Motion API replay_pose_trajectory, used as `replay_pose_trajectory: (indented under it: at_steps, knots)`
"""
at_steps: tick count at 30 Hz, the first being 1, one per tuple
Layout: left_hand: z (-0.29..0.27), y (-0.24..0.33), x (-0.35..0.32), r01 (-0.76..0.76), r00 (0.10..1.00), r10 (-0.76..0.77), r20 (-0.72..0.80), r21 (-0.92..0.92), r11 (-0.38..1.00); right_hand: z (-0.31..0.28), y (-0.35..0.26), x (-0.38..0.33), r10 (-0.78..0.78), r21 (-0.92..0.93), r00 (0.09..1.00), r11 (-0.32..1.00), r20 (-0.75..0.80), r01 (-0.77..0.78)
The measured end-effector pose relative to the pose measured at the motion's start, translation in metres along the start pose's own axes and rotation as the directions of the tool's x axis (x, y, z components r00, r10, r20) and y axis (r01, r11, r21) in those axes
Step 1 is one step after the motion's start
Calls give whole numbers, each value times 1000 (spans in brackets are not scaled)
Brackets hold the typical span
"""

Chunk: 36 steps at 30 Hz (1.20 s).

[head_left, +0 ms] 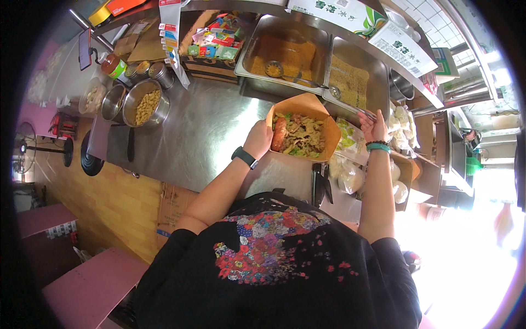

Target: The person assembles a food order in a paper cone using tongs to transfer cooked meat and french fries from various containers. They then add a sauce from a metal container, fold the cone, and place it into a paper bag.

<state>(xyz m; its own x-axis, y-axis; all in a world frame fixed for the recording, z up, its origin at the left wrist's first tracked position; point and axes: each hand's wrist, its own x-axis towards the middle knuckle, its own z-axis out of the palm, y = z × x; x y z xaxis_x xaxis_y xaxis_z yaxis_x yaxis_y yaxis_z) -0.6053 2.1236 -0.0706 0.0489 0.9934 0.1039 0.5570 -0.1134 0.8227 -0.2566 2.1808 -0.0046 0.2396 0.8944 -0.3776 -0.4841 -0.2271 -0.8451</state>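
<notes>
A kraft paper takeout box [332, 131] sits open in front of me, its flap raised at the back. Inside it are pieces of meat in sauce [303, 134], some green leaves and a reddish-orange piece at the left. My left hand [259, 139], with a dark watch at the wrist, grips the box's left side. To the right of the box, my right hand [374, 129] holds the handle of a metal ladle [335, 93]. The ladle's bowl is over the near left part of a steel pan [323, 66] of yellowish grains. Some of my right fingers are hidden.
A perforated ladle [274, 69] lies in the left steel pan [246, 68]. Steel bowls, one with tan chunks [147, 107], stand left on the steel counter [203, 126]. Plastic-wrapped containers [350, 175] are near my right forearm. A shelf [235, 6] runs above the pans.
</notes>
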Motion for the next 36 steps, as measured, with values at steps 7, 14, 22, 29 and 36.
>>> replay_pose_trajectory:
  at_steps: [7,14,22,29,36]
  knots:
    - [-31,3,-9,-10,1000,9,-11,-115,993,-23,-3,-8,-128,-129,967,986,-219,102]
    - [-25,-6,11,47,999,-42,22,-385,922,-34,17,-47,-309,-186,914,946,-263,266]
    - [-3,9,25,-99,989,120,84,-228,969,36,96,-84,-156,-482,953,834,261,268]
    - [17,6,28,-130,922,112,370,22,991,41,132,-55,28,-800,935,528,352,286]
    - [-5,-7,6,-444,739,529,417,-289,848,24,119,-83,0,-591,733,591,680,549]
